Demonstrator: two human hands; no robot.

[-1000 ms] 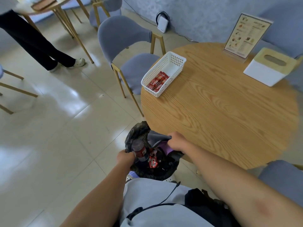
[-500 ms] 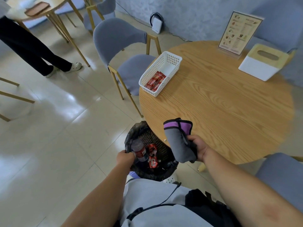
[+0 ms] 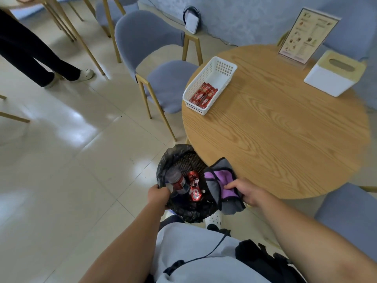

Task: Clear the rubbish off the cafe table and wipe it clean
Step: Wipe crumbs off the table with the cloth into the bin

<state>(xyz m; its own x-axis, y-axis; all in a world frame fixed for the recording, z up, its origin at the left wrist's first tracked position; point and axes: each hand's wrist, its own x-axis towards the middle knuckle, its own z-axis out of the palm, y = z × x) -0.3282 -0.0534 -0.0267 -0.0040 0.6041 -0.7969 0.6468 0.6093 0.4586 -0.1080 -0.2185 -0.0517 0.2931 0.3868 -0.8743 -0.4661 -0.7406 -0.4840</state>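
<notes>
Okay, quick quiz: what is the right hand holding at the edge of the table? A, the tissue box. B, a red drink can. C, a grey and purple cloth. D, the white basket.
C: the right hand grips the grey and purple cloth at the near edge of the round table, beside the bin that holds the red can.

Glossy cream floor tiles [image 3: 61,160] throw back soft patches of light. A grey-blue upholstered chair on slim gold legs [image 3: 155,64] stands by the far left edge of a round wooden table (another pokes in at bottom right). The wall [image 3: 244,15] is mottled grey-blue.
</notes>
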